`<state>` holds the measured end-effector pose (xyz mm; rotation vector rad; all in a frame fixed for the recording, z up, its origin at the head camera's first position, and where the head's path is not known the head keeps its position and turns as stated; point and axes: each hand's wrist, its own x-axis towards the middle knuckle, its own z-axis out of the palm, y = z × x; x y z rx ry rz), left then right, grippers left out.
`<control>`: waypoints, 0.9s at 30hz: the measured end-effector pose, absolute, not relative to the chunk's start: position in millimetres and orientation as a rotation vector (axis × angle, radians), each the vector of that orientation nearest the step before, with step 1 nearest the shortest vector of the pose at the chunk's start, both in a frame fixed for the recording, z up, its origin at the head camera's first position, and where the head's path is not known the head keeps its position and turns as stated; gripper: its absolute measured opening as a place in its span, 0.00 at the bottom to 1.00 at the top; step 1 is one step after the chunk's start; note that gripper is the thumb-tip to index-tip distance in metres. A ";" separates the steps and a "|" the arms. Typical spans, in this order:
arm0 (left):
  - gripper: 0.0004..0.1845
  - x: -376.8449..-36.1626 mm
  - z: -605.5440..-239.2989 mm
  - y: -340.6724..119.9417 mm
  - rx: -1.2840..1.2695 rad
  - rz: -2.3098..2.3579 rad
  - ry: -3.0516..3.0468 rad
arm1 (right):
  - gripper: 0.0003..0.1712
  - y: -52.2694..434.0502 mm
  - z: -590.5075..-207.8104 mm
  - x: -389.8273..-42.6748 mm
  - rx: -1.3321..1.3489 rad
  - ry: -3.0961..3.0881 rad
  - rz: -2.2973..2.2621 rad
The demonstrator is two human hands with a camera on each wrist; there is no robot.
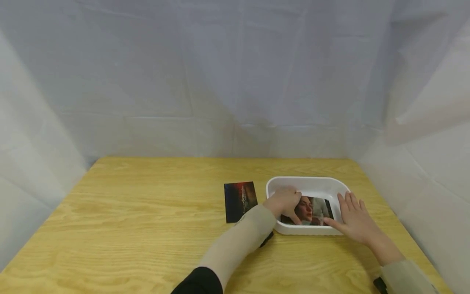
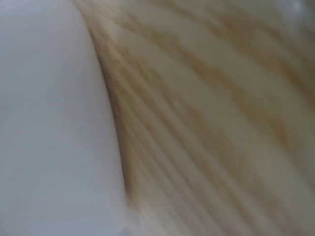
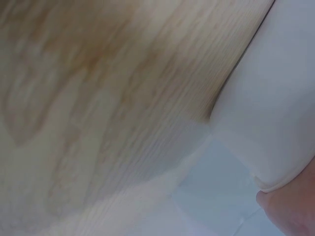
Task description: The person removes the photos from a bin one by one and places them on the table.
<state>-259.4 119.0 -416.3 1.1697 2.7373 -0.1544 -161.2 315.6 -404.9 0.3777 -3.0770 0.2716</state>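
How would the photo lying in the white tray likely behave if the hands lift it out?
The photo looks thin and flat, so probably light and bendable. Its glossy face may be slippery under the left hand and right hand. Lying flat in the white tray, its edges seem hard to get under.

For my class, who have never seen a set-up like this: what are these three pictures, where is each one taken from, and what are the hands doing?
There is no machine here: a person works with two bare hands and wears three cameras. The wide picture comes from the head camera. It shows a light wooden table with a white plastic tray and, left of it, a dark printed card. The left hand holds a portrait photo card inside the tray; the right hand rests flat on the tray's right edge. The two blurred pictures come from wrist cameras, showing only wood grain and the tray's white wall.
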 end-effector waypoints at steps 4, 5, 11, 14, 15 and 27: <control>0.51 -257.3 -414.3 118.1 1.120 -0.139 2.769 | 0.53 316.0 -406.5 -161.2 0.379 -3.071 0.260; 0.52 -256.9 -414.0 118.1 1.109 -0.133 2.783 | 0.53 316.2 -406.8 -161.2 0.378 -3.070 0.257; 0.48 -256.0 -413.4 118.8 1.082 -0.106 2.878 | 0.53 317.6 -407.6 -161.3 0.372 -3.069 0.265; 0.48 -255.2 -414.0 119.0 1.084 -0.097 2.894 | 0.53 318.0 -407.7 -160.8 0.375 -3.068 0.262; 0.48 -254.8 -414.2 119.1 1.086 -0.094 2.895 | 0.53 318.2 -407.8 -160.6 0.377 -3.067 0.263; 0.43 -256.1 -414.5 119.6 1.126 -0.018 2.891 | 0.53 318.4 -408.4 -160.3 0.372 -3.062 0.288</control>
